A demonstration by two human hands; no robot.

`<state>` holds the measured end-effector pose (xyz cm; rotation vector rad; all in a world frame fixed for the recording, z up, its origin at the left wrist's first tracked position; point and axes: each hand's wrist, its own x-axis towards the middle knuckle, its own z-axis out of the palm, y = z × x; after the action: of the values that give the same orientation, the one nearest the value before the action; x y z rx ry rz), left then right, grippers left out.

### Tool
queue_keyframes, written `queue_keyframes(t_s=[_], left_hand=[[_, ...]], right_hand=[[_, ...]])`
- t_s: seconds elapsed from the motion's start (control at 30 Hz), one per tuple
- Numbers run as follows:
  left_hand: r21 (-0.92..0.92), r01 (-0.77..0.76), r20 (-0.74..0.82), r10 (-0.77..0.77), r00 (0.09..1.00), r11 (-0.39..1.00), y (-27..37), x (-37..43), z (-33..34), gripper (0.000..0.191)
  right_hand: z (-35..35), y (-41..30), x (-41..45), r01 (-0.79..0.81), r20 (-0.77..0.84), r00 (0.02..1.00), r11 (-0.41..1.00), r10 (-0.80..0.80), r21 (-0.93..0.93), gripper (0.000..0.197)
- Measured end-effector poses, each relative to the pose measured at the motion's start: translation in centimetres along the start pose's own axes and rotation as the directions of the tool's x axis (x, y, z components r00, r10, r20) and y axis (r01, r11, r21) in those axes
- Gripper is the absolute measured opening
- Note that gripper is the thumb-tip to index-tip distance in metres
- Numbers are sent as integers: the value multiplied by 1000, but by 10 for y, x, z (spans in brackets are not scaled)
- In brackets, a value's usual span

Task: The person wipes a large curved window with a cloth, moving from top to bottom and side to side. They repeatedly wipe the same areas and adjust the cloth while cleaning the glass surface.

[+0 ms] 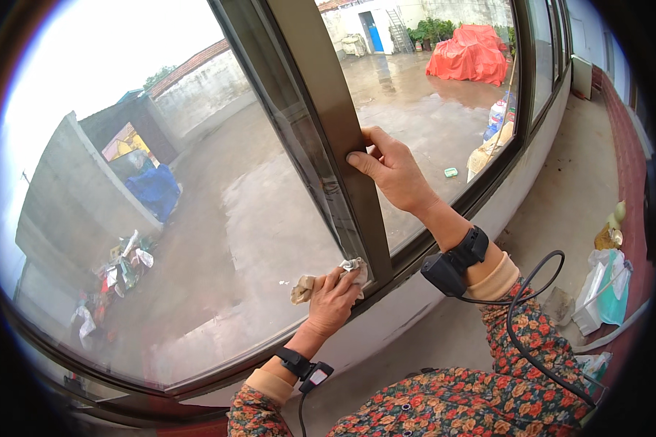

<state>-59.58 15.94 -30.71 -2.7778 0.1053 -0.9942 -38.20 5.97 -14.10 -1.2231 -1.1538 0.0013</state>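
My left hand [332,299] presses a crumpled, stained light cloth [354,269] against the lower right corner of a window pane [197,306]. Parts of the cloth stick out on both sides of the fingers. Higher and to the right, my right hand [396,172] grips the edge of the upright brown metal window frame [336,109], with its thumb on the near face and its fingers curled round the right edge. Both wrists wear black strapped devices with cables.
The bottom window rail [454,218] runs above a white wall. At the right, a white foam box [589,297] with plastic bags and gourds [615,216] stand along a red ledge. A black cable [516,328] loops by my right sleeve. Outside lies a yard with a red tarp [470,54].
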Motion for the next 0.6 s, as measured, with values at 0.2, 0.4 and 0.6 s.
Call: queue_keyframes(t_s=[0.2,0.4,0.6], left_hand=[[106,191,-537,-105,837,976,-48,124,-137,22],[119,145,-609,-43,792,982,-59,152,-117,21],[27,-11,-182,16,983,1000,1,16,25,7]], right_hand=[[-1,7,1,29,-28,999,998,-30,-55,33],[0,14,-1,38,-37,999,999,-38,-5,37],[-2,15,-1,52,-9,999,996,-52,79,35]])
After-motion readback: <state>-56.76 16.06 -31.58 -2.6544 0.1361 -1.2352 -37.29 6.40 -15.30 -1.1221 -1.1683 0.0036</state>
